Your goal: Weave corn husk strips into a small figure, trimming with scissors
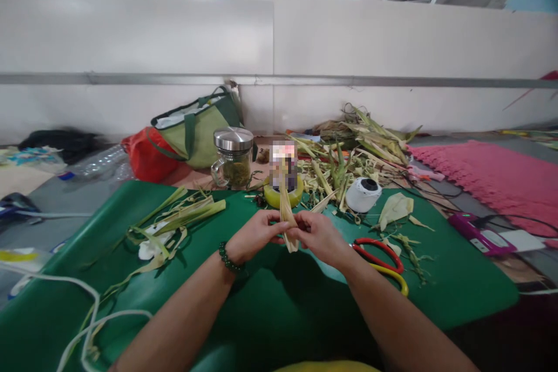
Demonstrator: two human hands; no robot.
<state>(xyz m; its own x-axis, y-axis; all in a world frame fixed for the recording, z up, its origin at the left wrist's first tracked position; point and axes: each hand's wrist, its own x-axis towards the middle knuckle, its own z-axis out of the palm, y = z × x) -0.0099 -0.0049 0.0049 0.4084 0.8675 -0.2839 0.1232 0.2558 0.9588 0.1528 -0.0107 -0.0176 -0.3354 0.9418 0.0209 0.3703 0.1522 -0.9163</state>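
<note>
As left grip [256,236] and right grip [321,238] pinch a husk [285,209], longer part beyond them, short end nearer

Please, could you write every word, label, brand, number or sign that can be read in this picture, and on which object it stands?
No text can be read.
Purple-and-white plastic device: small pale patches, too small to tell whether they carry writing.
Pixelated upright patch above the round yellow object: blurred out, unreadable.
Clear glass mug with steel lid: no lettering visible.
Pale folded strip of dry husk: no lettering visible.
</note>
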